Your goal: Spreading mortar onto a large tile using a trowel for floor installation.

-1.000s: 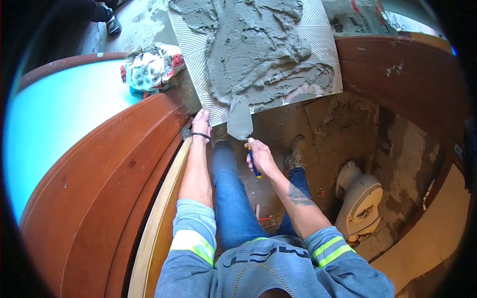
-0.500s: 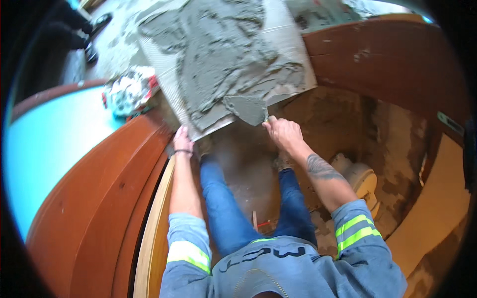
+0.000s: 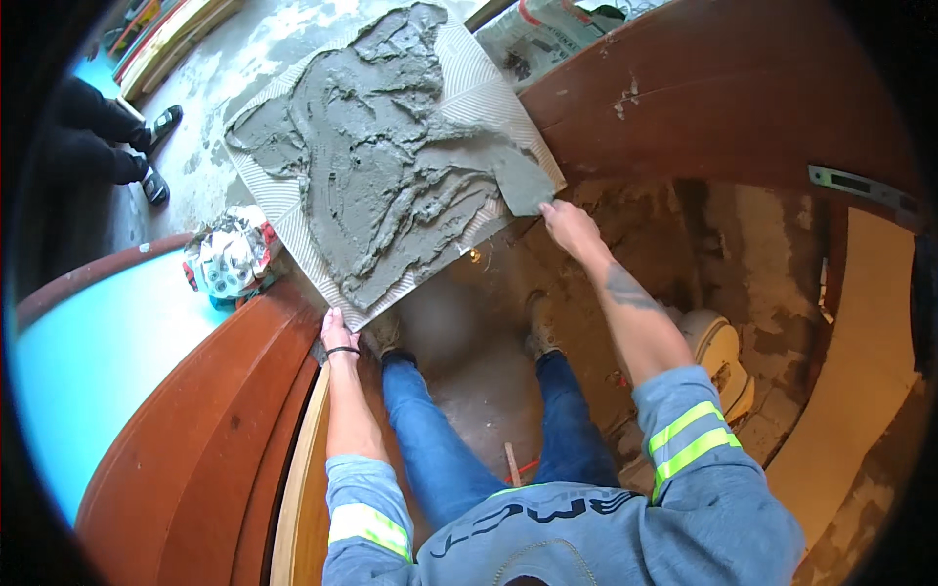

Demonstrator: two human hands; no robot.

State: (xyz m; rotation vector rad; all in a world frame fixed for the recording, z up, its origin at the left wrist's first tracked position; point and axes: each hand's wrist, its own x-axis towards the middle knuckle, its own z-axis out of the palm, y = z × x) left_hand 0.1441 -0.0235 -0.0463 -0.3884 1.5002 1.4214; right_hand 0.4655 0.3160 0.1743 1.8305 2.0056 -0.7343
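A large square tile with a ridged back carries a thick, uneven spread of grey mortar. My left hand is closed on its near left corner. My right hand grips a trowel, whose mortar-coated blade lies at the tile's right edge, over the mortar. The handle is mostly hidden by my fingers.
A person's legs stand at upper left near wooden planks. Beside the tile are a crumpled bag and a grey sack. Curved brown wooden panels flank me; a toilet and a level are at right.
My right hand and trowel have moved up and to the right, along the tile's edge. The tile and my left hand appear lower and further left as the view has shifted.
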